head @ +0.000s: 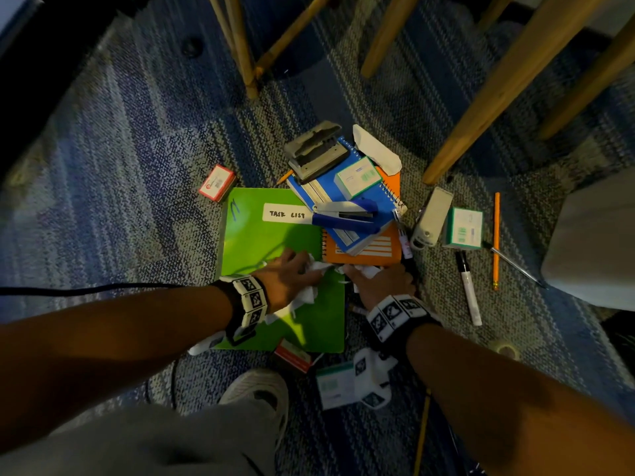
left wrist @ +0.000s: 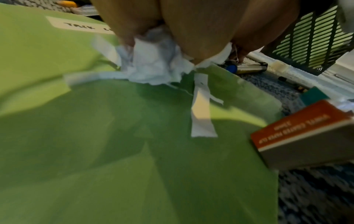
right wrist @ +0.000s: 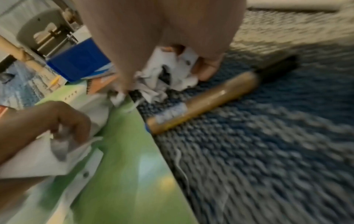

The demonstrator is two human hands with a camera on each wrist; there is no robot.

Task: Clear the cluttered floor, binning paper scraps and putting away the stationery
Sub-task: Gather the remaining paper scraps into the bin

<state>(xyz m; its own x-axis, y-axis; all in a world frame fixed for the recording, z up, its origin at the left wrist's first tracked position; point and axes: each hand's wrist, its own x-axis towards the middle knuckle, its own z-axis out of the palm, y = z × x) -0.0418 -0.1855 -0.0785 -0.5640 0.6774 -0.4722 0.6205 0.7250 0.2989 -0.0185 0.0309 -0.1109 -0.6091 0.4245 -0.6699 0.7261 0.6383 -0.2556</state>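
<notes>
Gathering of torn paper scraps (left wrist: 153, 66) is under way over a green folder (head: 261, 242) on the carpeted floor (head: 130, 139), and several slips are possible from this position. The left hand (head: 287, 278) is curled round a crumpled white wad, with loose strips trailing below its fingers; the right hand (head: 379, 281) is likewise bunched on a second wad (right wrist: 172, 72) at the folder's edge. Neither hold is seen to enclose every strip. A long strip (left wrist: 202, 109) lies flat on the folder just below the left hand, outside that hand's hold, and could be left behind or dragged off onto the carpet when the hand is lifted. Thin shreds beside the right hand could be dropped in the same way, since they hang free of the fingers.

Just ahead of both hands, a leaning stack of notebooks (head: 360, 242) carries a blue stapler (head: 347, 214) and a hole punch (head: 314, 151); a careless lift or a tug on the folder could tip that stack. A glue stick (right wrist: 203, 103) lies on the carpet just right of the right hand and might be rolled away. No bin can be identified with certainty.
</notes>
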